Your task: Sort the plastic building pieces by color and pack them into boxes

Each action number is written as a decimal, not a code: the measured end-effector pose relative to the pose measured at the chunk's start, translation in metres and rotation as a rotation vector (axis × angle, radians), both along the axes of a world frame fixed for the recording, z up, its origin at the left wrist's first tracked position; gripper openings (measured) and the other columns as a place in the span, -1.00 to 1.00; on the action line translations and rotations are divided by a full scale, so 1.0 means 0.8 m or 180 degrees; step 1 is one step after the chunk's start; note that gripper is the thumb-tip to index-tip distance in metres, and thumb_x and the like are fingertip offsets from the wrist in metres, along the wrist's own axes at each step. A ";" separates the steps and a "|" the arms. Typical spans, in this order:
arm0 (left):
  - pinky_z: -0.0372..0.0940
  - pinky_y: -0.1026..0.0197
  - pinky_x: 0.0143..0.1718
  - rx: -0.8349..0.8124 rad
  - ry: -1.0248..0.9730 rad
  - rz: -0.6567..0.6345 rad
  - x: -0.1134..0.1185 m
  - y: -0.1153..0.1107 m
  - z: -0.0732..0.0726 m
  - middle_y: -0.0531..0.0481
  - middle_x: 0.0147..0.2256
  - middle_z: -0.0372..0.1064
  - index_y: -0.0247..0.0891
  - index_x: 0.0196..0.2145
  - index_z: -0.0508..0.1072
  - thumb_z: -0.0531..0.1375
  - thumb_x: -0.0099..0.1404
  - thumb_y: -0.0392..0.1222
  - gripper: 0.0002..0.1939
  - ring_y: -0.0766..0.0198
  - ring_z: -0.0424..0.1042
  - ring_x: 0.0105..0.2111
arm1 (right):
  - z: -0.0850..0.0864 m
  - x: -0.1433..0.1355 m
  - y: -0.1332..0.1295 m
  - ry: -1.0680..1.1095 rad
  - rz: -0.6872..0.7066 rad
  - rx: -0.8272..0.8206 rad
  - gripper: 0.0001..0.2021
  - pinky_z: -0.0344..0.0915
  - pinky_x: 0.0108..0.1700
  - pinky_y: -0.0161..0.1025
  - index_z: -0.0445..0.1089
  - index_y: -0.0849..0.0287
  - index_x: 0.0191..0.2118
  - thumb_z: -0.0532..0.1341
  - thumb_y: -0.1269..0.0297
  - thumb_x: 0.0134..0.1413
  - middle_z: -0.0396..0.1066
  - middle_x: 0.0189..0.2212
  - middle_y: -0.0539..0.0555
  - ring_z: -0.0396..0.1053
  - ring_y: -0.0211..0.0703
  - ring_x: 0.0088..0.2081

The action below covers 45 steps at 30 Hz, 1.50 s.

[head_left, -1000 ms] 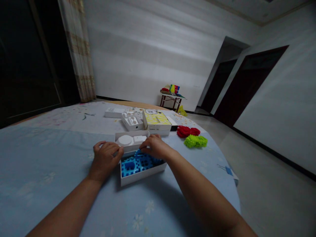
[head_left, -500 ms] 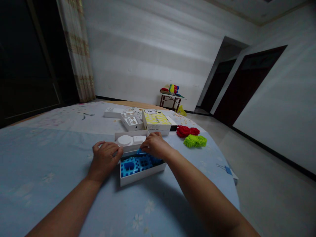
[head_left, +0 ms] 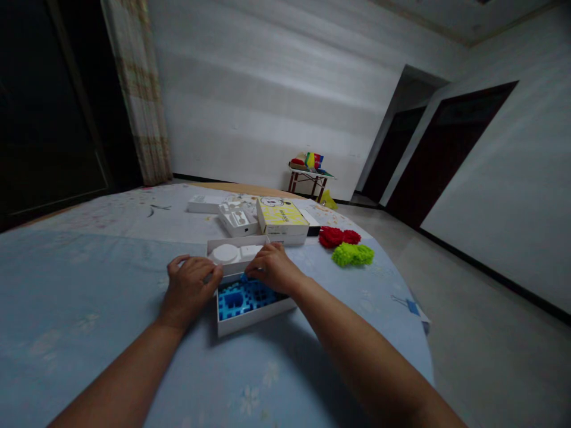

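A white open box (head_left: 254, 318) stands on the table with blue toothed building pieces (head_left: 234, 299) in it. Over its far right side, my right hand (head_left: 273, 266) is closed on a small blue building piece (head_left: 243, 277), of which only a bit shows beyond the fingertips. My left hand (head_left: 191, 282) rests at the near left corner of a second white box (head_left: 216, 244), its fingers curled; whether they grip the box's edge is not clear. That second box, directly behind the first, contains a round white object (head_left: 225, 254) and a smaller white block (head_left: 250, 252).
Farther back are a yellow-and-white carton (head_left: 282, 219), a white molded tray (head_left: 238, 219) and a flat white box (head_left: 205, 204). Red bundle (head_left: 339, 236) and lime-green bundle (head_left: 353, 255) lie to the right. A blue binder clip (head_left: 412, 307) grips the cloth at the table's right edge.
My right hand has shifted slightly left with the blue piece, above the box. My left hand stays where it was.
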State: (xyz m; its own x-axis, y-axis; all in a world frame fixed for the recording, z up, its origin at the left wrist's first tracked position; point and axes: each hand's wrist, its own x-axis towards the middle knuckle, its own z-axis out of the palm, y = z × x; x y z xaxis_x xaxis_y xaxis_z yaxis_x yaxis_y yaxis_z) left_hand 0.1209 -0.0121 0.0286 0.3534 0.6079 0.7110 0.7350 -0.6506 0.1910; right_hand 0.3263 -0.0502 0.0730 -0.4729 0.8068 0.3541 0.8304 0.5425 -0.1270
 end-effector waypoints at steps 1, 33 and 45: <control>-0.03 -0.04 0.01 -0.0001 0.0005 0.0006 0.000 0.000 0.000 -0.01 -0.41 0.49 -0.21 -0.52 0.43 0.02 0.21 -0.06 -0.71 0.18 0.43 -0.28 | -0.001 0.001 0.000 0.0045 -0.0008 0.0028 -0.89 -0.09 -0.08 -0.16 0.49 0.09 -0.32 0.21 0.27 0.06 0.47 -0.37 0.02 0.24 -0.16 -0.20; -0.10 -0.14 0.05 -0.0634 0.0501 -0.0609 0.007 -0.012 0.005 0.09 -0.15 0.47 -0.02 -0.37 0.52 0.01 0.23 -0.02 -0.72 0.09 0.26 0.00 | -0.018 0.008 -0.003 0.0925 -0.0218 0.0198 -0.92 0.02 -0.07 -0.19 0.46 0.14 -0.31 0.22 0.32 0.05 0.46 -0.36 0.02 0.26 -0.18 -0.19; -0.14 -0.14 0.10 -0.1092 0.0456 -0.0638 -0.001 -0.003 -0.002 0.11 -0.11 0.44 0.01 -0.34 0.51 -0.05 0.25 0.01 -0.67 0.12 0.23 0.04 | -0.021 0.007 -0.003 0.0605 0.0138 -0.0114 -0.88 -0.07 -0.04 -0.16 0.49 -0.02 -0.28 0.26 0.23 0.00 0.50 -0.34 -0.04 0.26 -0.16 -0.16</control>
State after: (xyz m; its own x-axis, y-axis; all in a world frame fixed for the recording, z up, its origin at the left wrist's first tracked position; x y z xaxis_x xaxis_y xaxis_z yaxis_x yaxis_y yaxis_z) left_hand 0.1199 -0.0143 0.0273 0.5693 0.7100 0.4145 0.6351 -0.7000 0.3266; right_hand 0.3318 -0.0522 0.0561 -0.4349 0.8009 0.4117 0.7655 0.5695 -0.2993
